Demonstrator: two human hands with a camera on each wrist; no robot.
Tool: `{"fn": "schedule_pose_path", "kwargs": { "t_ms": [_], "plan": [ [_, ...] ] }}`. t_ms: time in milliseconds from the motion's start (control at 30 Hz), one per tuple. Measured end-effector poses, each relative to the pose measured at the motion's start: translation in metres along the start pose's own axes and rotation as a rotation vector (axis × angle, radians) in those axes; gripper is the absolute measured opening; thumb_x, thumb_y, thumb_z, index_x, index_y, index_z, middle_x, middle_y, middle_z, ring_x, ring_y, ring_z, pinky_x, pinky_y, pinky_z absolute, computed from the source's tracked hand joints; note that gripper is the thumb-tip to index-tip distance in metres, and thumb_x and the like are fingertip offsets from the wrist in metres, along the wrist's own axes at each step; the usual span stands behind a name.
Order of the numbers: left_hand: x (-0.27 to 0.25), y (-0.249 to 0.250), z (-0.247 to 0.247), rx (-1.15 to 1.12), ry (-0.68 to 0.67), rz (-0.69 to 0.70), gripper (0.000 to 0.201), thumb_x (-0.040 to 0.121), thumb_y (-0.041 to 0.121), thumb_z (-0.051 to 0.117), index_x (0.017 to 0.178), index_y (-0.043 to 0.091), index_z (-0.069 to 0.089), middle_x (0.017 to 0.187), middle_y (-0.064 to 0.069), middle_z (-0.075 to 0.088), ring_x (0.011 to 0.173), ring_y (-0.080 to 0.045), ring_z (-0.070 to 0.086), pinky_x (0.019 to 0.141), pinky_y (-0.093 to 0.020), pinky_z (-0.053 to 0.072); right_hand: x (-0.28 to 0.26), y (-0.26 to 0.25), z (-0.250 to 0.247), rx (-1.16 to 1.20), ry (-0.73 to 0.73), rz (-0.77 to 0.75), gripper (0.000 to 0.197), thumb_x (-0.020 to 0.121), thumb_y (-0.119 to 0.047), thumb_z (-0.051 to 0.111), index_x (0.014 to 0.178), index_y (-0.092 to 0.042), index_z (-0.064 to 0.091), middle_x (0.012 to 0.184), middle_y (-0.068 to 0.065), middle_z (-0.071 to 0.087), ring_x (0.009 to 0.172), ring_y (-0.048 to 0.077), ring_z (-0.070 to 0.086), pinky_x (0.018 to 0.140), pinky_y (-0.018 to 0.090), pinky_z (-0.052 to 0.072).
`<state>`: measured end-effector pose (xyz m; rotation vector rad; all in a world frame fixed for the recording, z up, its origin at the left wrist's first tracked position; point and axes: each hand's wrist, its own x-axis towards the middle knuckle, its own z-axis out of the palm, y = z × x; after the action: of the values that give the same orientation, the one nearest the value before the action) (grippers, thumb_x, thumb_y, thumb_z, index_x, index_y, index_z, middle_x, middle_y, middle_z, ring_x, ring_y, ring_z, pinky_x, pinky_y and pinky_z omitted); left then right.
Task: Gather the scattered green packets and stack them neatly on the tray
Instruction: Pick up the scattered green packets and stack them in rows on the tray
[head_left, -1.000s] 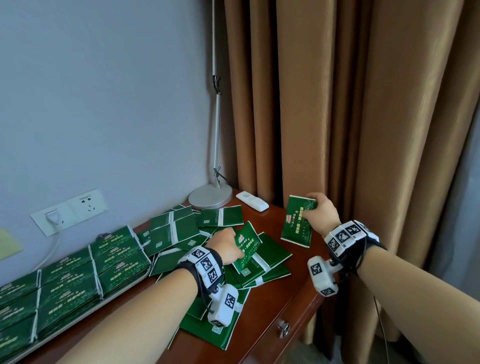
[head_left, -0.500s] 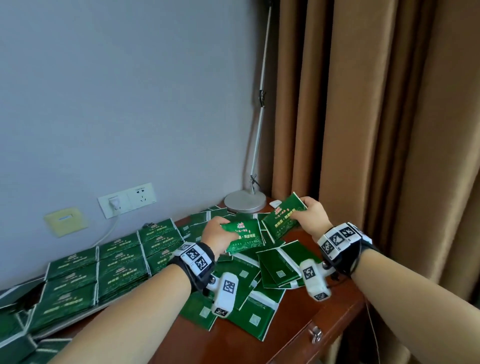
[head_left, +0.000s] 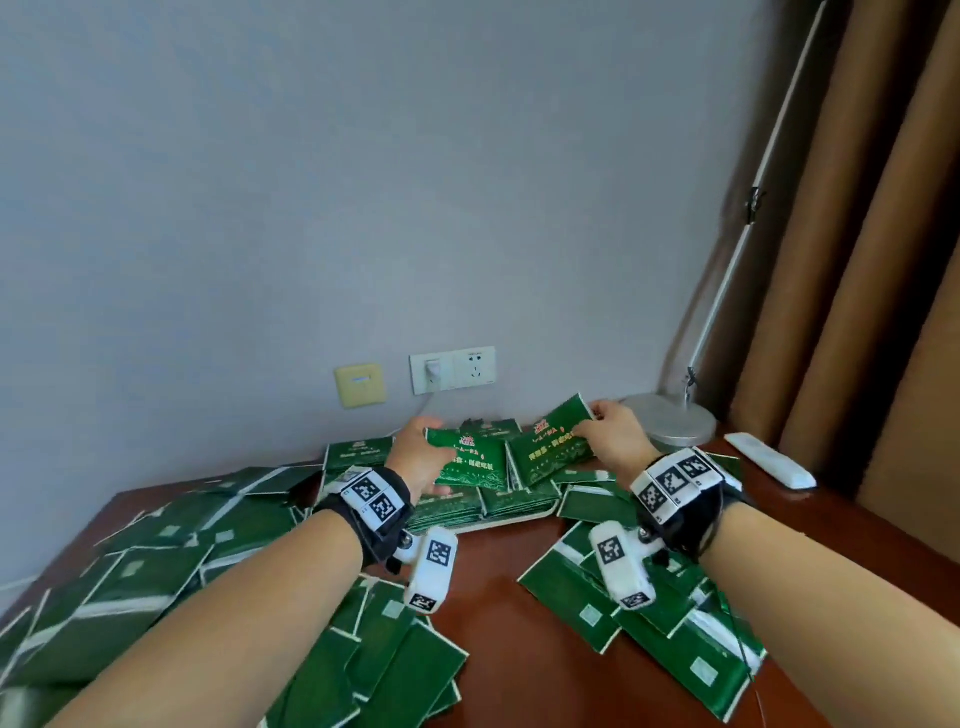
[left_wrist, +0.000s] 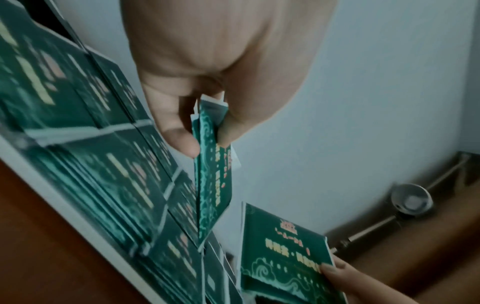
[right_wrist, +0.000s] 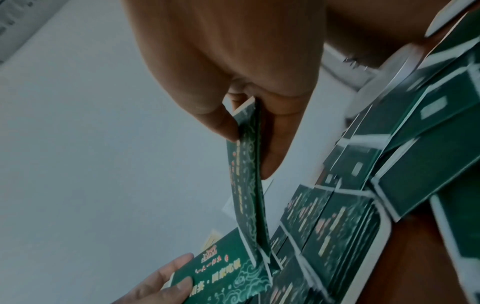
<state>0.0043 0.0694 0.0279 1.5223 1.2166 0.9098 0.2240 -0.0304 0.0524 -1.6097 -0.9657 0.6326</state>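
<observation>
My left hand pinches a green packet just above the stacked packets on the white tray. My right hand pinches a second green packet beside it, tilted up to the right. The left wrist view shows thumb and fingers gripping that packet edge-on over the stacks. In the right wrist view its packet hangs above the tray rim. Loose packets lie scattered at left, in front and at right.
A lamp base and a white remote sit at the back right of the brown desk. Wall sockets are behind the tray. Brown curtains hang on the right.
Both hands have carried their packets leftward from the scattered pile to above the tray's stacks, and the head view has swung left with them.
</observation>
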Motion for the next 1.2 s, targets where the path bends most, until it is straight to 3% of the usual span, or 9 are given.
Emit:
{"fn": "schedule_pose_path", "kwargs": {
  "t_ms": [100, 200, 300, 400, 567, 767, 933, 1100, 1200],
  "plan": [
    [0.012, -0.018, -0.042, 0.003, 0.063, -0.047, 0.045, 0.092, -0.003, 0.058, 0.13, 0.02, 0.049, 0.119, -0.007, 0.045, 0.085, -0.019, 0.054, 0.057, -0.034, 0.059, 0.001, -0.012, 0.041, 0.026, -0.085, 0.021, 0.028, 0.085, 0.007, 0.056, 0.11, -0.005, 0.053, 0.096, 0.017, 0.063, 0.077, 0.032, 0.068, 0.059, 0.044, 0.06],
    [0.022, -0.031, -0.08, -0.039, 0.125, -0.12, 0.048, 0.092, -0.011, 0.048, 0.127, 0.021, 0.046, 0.122, -0.009, 0.041, 0.091, -0.024, 0.052, 0.058, -0.034, 0.057, 0.005, -0.018, 0.078, 0.011, -0.181, 0.023, 0.041, 0.084, 0.01, 0.055, 0.119, -0.012, 0.051, 0.1, 0.018, 0.061, 0.067, 0.03, 0.066, 0.054, 0.041, 0.058],
    [0.033, -0.043, -0.109, -0.079, 0.162, -0.157, 0.056, 0.091, -0.015, 0.046, 0.135, 0.02, 0.043, 0.129, -0.008, 0.037, 0.098, -0.024, 0.052, 0.06, -0.034, 0.058, 0.008, -0.023, 0.111, -0.016, -0.277, 0.028, 0.049, 0.085, 0.013, 0.052, 0.122, -0.019, 0.049, 0.1, 0.015, 0.058, 0.07, 0.029, 0.062, 0.064, 0.05, 0.059],
    [0.041, -0.054, -0.13, -0.097, 0.18, -0.156, 0.057, 0.09, -0.018, 0.047, 0.137, 0.016, 0.046, 0.134, -0.006, 0.036, 0.102, -0.023, 0.053, 0.062, -0.034, 0.06, 0.013, -0.024, 0.138, -0.047, -0.318, 0.05, 0.048, 0.083, 0.014, 0.053, 0.122, -0.015, 0.055, 0.097, 0.015, 0.059, 0.077, 0.035, 0.064, 0.075, 0.061, 0.055],
    [0.057, -0.066, -0.15, -0.083, 0.179, -0.177, 0.035, 0.09, -0.017, 0.053, 0.111, 0.01, 0.06, 0.13, -0.01, 0.038, 0.109, -0.036, 0.059, 0.062, -0.033, 0.061, 0.027, -0.021, 0.164, -0.049, -0.339, 0.074, 0.043, 0.083, 0.013, 0.055, 0.119, -0.011, 0.054, 0.096, 0.016, 0.059, 0.076, 0.035, 0.063, 0.078, 0.062, 0.054],
    [0.081, -0.084, -0.154, -0.06, 0.152, -0.194, 0.024, 0.089, -0.014, 0.059, 0.104, 0.005, 0.062, 0.121, -0.013, 0.046, 0.1, -0.037, 0.065, 0.059, -0.028, 0.061, 0.042, -0.01, 0.187, -0.079, -0.374, 0.141, 0.029, 0.088, 0.003, 0.055, 0.112, -0.011, 0.061, 0.088, 0.011, 0.058, 0.077, 0.023, 0.058, 0.067, 0.044, 0.06],
    [0.099, -0.098, -0.153, -0.073, 0.125, -0.207, 0.022, 0.089, -0.012, 0.06, 0.1, 0.007, 0.062, 0.122, -0.014, 0.048, 0.097, -0.034, 0.065, 0.064, -0.028, 0.061, 0.05, -0.001, 0.201, -0.135, -0.356, 0.147, 0.029, 0.086, 0.004, 0.054, 0.111, -0.009, 0.062, 0.079, 0.012, 0.062, 0.064, 0.02, 0.054, 0.054, 0.029, 0.045],
    [0.111, -0.107, -0.15, -0.045, 0.087, -0.215, 0.02, 0.089, -0.01, 0.062, 0.097, 0.008, 0.062, 0.117, -0.011, 0.05, 0.098, -0.033, 0.067, 0.08, -0.037, 0.061, 0.056, 0.004, 0.21, -0.201, -0.392, 0.152, 0.027, 0.089, 0.002, 0.055, 0.112, -0.011, 0.061, 0.088, 0.014, 0.06, 0.066, 0.021, 0.054, 0.049, 0.028, 0.048],
    [0.117, -0.11, -0.148, 0.054, 0.08, -0.196, 0.02, 0.088, -0.008, 0.064, 0.097, 0.009, 0.061, 0.117, -0.01, 0.051, 0.092, -0.03, 0.067, 0.082, -0.039, 0.06, 0.057, 0.004, 0.214, -0.23, -0.427, 0.163, 0.027, 0.089, 0.003, 0.056, 0.112, -0.011, 0.06, 0.082, 0.013, 0.061, 0.058, 0.018, 0.054, 0.046, 0.027, 0.046]
  ]
}}
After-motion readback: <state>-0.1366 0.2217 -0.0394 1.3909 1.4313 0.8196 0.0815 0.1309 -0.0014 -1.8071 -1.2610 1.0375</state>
